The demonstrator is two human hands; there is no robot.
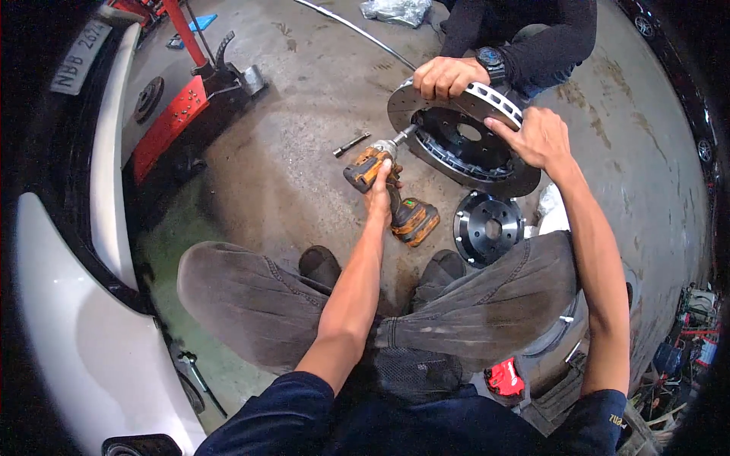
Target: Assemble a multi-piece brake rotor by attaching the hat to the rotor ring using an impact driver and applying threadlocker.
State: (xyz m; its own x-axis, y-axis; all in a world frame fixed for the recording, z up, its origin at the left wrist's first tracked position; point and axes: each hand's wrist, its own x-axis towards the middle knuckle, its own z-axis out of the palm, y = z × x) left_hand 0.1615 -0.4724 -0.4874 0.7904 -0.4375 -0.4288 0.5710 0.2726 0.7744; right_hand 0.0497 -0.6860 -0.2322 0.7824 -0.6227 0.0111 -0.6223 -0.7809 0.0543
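My left hand (382,190) is wrapped round the grip of a yellow-and-black cordless impact wrench (372,163). Its socket points at the inner ring of a large brake disc (411,102), near the bolts there; whether it sits on a bolt I cannot tell. The disc stands tilted on edge, with a black centre hat (456,140). My right hand (538,138) grips the disc's upper right rim, thumb on the face. A co-worker's hand (450,77), with a black watch, holds the same rim at the top. A second black disc hat (492,228) lies on the floor below.
A small socket extension (352,144) lies left of the wrench. At the left stand a white car body (91,334) and a red stand (171,125). A ratchet-like tool (199,380) rests lower left. Tools and parts (688,342) clutter the right edge.
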